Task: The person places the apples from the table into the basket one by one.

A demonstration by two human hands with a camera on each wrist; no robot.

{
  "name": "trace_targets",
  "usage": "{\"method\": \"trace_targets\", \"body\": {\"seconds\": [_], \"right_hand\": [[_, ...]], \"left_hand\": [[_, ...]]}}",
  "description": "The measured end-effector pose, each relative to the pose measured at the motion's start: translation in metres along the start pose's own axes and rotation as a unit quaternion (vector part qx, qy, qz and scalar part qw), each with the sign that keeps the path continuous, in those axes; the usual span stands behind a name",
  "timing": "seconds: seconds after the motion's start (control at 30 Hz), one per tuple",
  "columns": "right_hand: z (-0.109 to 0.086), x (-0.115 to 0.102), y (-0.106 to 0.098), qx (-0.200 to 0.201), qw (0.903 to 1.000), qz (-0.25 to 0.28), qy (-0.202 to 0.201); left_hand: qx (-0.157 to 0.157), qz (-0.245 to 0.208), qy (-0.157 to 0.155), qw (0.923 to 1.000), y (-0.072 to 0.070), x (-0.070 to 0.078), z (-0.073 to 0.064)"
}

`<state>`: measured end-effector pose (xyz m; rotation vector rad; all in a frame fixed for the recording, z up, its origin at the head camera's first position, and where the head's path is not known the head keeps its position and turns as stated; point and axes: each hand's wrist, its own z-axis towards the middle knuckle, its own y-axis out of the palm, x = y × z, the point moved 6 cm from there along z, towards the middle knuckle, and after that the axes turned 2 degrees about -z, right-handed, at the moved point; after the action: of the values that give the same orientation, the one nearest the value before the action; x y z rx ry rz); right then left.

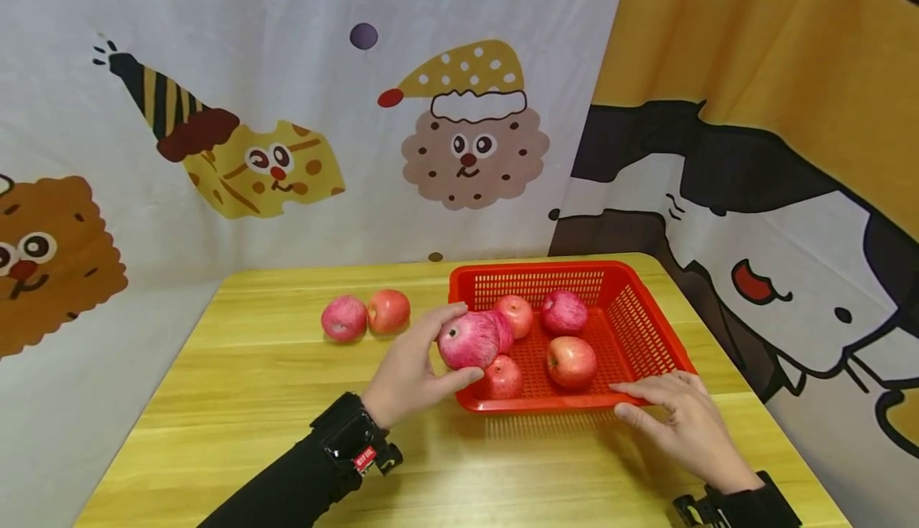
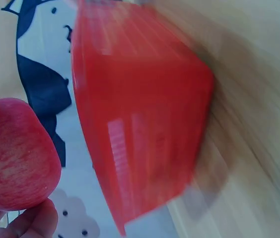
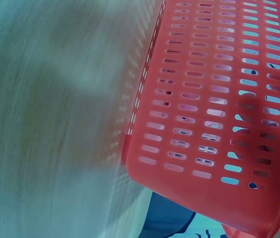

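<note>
My left hand [image 1: 416, 364] holds a pink-red apple [image 1: 468, 341] over the left rim of a red plastic basket [image 1: 625, 329], fingers on its far side and thumb on the near side. In the left wrist view the same apple [image 2: 18, 156] shows beside the basket's outer wall [image 2: 140, 114]. Several apples lie in the basket, among them a paler red one [image 1: 572, 362] and a dark pink one [image 1: 564, 312]; another pink one is partly hidden behind the held apple. At the near right corner, my right hand [image 1: 678, 416] grips the basket rim, fingers over it and thumb outside.
Two more apples, one pink [image 1: 345, 318] and one orange-red [image 1: 388, 311], sit side by side on the wooden table [image 1: 251, 400], left of the basket. A cartoon-printed cloth [image 1: 287, 73] hangs behind the table and along its right side.
</note>
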<state>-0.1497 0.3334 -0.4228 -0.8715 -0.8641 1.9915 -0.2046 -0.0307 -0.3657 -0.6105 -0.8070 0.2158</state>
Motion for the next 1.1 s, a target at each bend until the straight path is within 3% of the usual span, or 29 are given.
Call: {"method": "trace_targets", "body": {"seconds": [0.3, 0.57, 0.73, 0.93, 1.1], "right_hand": [[0.001, -0.002, 0.0, 0.002, 1.0, 0.002, -0.009], [0.003, -0.001, -0.002, 0.004, 0.9999, -0.001, -0.011], [0.001, 0.0, -0.001, 0.002, 1.0, -0.004, -0.002], [0.0, 0.0, 0.0, 0.001, 1.0, -0.005, 0.004], [0.0, -0.001, 0.0, 0.001, 1.0, -0.002, 0.002]], "left_hand": [[-0.027, -0.04, -0.032, 0.9983, 0.032, 0.009, 0.006], [-0.069, -0.037, -0.027, 0.9965, 0.054, 0.013, 0.01], [-0.106, -0.013, -0.024, 0.994, 0.068, 0.016, 0.01], [-0.123, 0.031, -0.021, 0.9917, 0.079, 0.014, 0.011], [-0.162, 0.092, -0.024, 0.9822, 0.09, 0.009, 0.011]]}}
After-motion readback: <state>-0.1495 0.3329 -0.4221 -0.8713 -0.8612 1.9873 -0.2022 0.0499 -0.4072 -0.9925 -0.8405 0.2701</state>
